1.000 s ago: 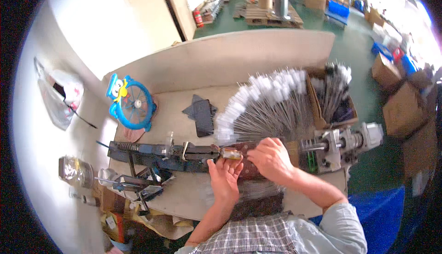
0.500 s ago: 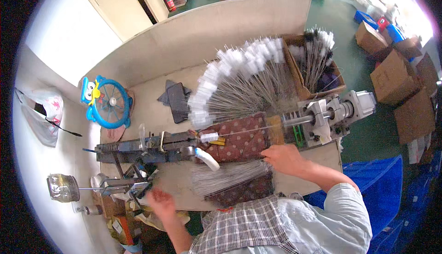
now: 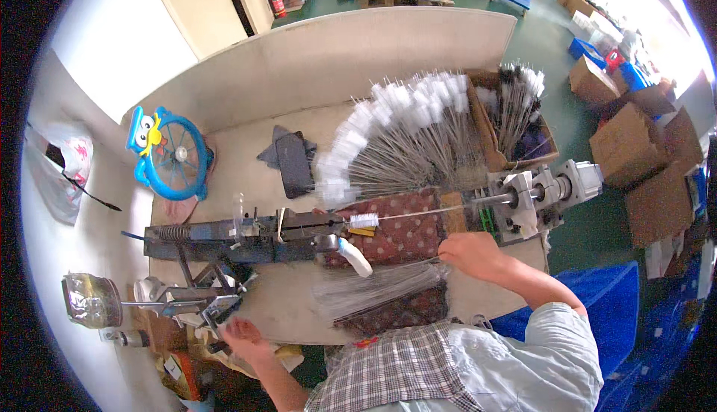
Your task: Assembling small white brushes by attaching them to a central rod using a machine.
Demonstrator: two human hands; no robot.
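A twisting machine point(image 3: 216, 236) holds a white-bristled wire brush point(image 3: 364, 221), its stem stretched toward the metal chuck point(image 3: 515, 197) on the right. Below the machine lies a bundle of thin metal wires point(image 3: 373, 286) on dotted brown cloth point(image 3: 392, 315). My right hand point(image 3: 474, 255) is closed at the right end of this bundle, its fingertips pinching what looks like a wire. Near the lower-left linkage point(image 3: 216, 304) is my left hand point(image 3: 246, 339); motion blurs its fingers. A white curved handle point(image 3: 355, 257) juts out just below the brush.
Finished white brushes point(image 3: 403, 117) fan out behind the machine, beside a cardboard box point(image 3: 485, 125) of more brushes. A dark phone point(image 3: 293, 164) and a blue toy-like fan point(image 3: 178, 154) stand at the left. A blue crate point(image 3: 590, 315) is by my right elbow.
The whole view has shifted slightly. My left hand has moved a little left and toward me, beside the linkage. My right hand stays at the right end of the wire bundle.
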